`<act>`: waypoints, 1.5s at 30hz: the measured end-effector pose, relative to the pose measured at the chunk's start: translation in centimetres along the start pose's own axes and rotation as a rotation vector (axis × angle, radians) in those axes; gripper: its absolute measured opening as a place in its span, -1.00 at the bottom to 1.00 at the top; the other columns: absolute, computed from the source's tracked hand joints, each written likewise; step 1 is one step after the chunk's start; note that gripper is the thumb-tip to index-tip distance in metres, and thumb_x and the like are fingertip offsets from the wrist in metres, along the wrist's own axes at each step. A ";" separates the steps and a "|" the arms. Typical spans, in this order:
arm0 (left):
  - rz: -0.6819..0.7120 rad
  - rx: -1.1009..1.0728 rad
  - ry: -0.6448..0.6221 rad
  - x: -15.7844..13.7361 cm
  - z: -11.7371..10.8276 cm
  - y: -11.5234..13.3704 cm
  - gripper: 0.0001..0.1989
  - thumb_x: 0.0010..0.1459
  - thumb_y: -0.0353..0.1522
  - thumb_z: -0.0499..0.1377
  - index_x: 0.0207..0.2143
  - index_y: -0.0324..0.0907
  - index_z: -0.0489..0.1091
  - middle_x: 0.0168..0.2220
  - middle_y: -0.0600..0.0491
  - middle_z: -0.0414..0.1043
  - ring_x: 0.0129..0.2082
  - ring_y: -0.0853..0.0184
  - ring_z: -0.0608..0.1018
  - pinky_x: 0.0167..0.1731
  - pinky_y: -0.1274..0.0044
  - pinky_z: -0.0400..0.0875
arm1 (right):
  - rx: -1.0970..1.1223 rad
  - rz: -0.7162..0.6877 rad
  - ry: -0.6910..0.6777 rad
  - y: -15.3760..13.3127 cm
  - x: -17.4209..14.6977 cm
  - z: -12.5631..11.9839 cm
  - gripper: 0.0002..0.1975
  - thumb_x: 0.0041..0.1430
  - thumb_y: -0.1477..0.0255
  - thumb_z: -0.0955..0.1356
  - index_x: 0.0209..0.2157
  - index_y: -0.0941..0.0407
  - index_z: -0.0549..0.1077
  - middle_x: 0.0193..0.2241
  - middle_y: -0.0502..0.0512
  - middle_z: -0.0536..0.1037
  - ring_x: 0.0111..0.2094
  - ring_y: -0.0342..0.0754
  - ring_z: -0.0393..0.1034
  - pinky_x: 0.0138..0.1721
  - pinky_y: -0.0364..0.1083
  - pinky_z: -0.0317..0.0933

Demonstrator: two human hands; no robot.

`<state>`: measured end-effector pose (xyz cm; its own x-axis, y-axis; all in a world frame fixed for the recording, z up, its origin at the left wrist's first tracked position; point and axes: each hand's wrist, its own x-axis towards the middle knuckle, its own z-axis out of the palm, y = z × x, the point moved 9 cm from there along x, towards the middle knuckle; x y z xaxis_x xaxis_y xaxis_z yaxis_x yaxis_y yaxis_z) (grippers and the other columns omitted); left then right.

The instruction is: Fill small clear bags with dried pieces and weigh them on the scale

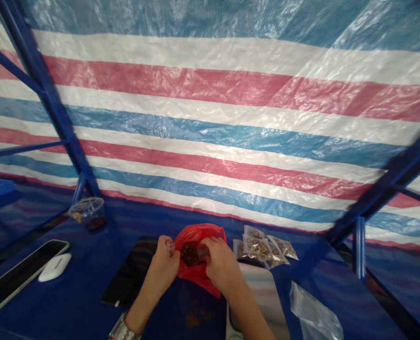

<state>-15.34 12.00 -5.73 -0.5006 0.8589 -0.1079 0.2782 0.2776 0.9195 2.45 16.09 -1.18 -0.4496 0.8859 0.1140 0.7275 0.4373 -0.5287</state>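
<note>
Gaping near the middle of the blue tabletop (pixel 85 288), a red plastic bag (pixel 197 230) shows dark pieces (pixel 189 255) inside. The left hand (pixel 164 261), curled nearly closed, pinches clear plastic (pixel 170 246) at the bag's left edge. The right hand (pixel 220 261) reaches over the right rim with bent fingers — whether they grip anything, I cannot tell. Filled clear packets (pixel 261 247) lie piled to the right, just beyond a silver-topped device (pixel 264 290).
</note>
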 end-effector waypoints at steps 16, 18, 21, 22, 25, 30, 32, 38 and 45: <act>-0.127 -0.414 -0.311 -1.8 4.9 0.0 -0.69 -0.01 -0.41 0.16 -0.17 -0.07 0.21 -0.52 0.25 0.37 -0.62 0.43 0.45 -0.62 0.66 0.26 | -0.182 0.073 -0.004 1.0 -1.8 1.0 -0.51 0.04 0.74 0.29 -0.03 0.10 0.54 -0.05 0.16 0.61 0.06 0.21 0.34 0.04 0.09 0.17; -0.135 -0.454 -0.340 -2.3 5.2 0.5 -0.65 -0.01 -0.40 0.19 -0.14 -0.06 0.22 -0.48 0.24 0.41 -0.59 0.42 0.48 -0.59 0.65 0.30 | -0.151 0.047 -0.013 0.7 -1.9 1.1 -0.50 0.06 0.71 0.30 0.02 0.11 0.54 -0.02 0.16 0.61 0.07 0.22 0.33 0.06 0.11 0.15; -0.145 -0.489 -0.330 -2.4 5.1 0.6 -0.62 -0.02 -0.40 0.23 -0.13 -0.07 0.23 -0.46 0.24 0.43 -0.60 0.42 0.48 -0.59 0.64 0.32 | -0.094 0.046 0.005 0.9 -2.0 0.9 -0.58 0.09 0.67 0.32 -0.03 0.11 0.57 -0.05 0.15 0.63 0.06 0.21 0.34 0.06 0.09 0.13; -0.140 -0.484 -0.315 -2.3 5.0 0.4 -0.62 -0.02 -0.40 0.23 -0.13 -0.07 0.23 -0.46 0.24 0.43 -0.60 0.42 0.48 -0.58 0.63 0.33 | -0.064 0.063 0.011 1.2 -2.1 0.8 -0.61 0.11 0.65 0.33 -0.06 0.09 0.58 -0.09 0.13 0.64 0.03 0.19 0.35 0.04 0.07 0.13; -0.058 -0.420 -0.257 -1.3 4.3 0.2 -0.58 0.01 -0.35 0.27 -0.08 -0.08 0.22 -0.41 0.20 0.47 -0.51 0.37 0.55 -0.48 0.57 0.42 | 0.026 0.116 0.021 2.1 -2.2 0.4 -0.67 0.13 0.61 0.36 -0.11 0.04 0.60 -0.17 0.07 0.66 -0.05 0.14 0.39 -0.03 0.04 0.13; 0.308 -0.261 -0.105 -1.3 1.9 2.9 -0.29 0.15 -0.32 0.27 0.26 -0.04 -0.02 -0.24 0.14 0.40 -0.23 0.33 0.56 -0.07 0.40 0.47 | 0.072 0.160 0.020 3.1 -2.1 0.0 -0.66 0.15 0.60 0.38 -0.08 0.02 0.60 -0.13 0.06 0.67 -0.05 0.12 0.40 0.00 0.03 0.11; 0.441 -0.130 -0.086 -2.4 1.2 4.3 -0.24 0.19 -0.37 0.23 0.33 -0.03 -0.10 -0.19 0.12 0.35 -0.20 0.33 0.52 0.01 0.37 0.42 | 0.104 0.163 0.038 3.3 -2.0 -0.2 -0.68 0.17 0.59 0.38 -0.09 0.01 0.60 -0.10 0.06 0.66 -0.02 0.12 0.41 0.03 0.04 0.11; 0.527 0.022 -0.198 -4.5 1.8 5.8 -0.42 0.31 -0.41 0.11 0.31 -0.08 -0.02 0.07 -0.07 0.33 0.12 0.23 0.46 0.27 0.28 0.24 | 0.251 0.120 0.124 3.9 -1.6 -1.5 -0.69 0.17 0.55 0.39 -0.08 0.00 0.61 -0.10 0.06 0.66 -0.05 0.10 0.43 0.08 0.08 0.19; 0.557 0.066 -0.236 -4.1 3.5 4.6 -0.36 0.32 -0.48 0.02 0.40 -0.05 -0.05 0.22 -0.14 0.28 0.25 0.14 0.37 0.30 0.19 0.19 | 0.491 -0.014 0.186 2.8 -1.9 -4.0 -0.71 0.19 0.47 0.38 -0.06 0.01 0.60 -0.10 0.10 0.64 -0.03 0.07 0.47 0.11 0.07 0.28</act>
<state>-9.14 11.26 -2.40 -0.0716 0.9529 0.2948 0.5002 -0.2214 0.8371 7.47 16.27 0.48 -0.3256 0.9124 0.2478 0.3734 0.3649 -0.8529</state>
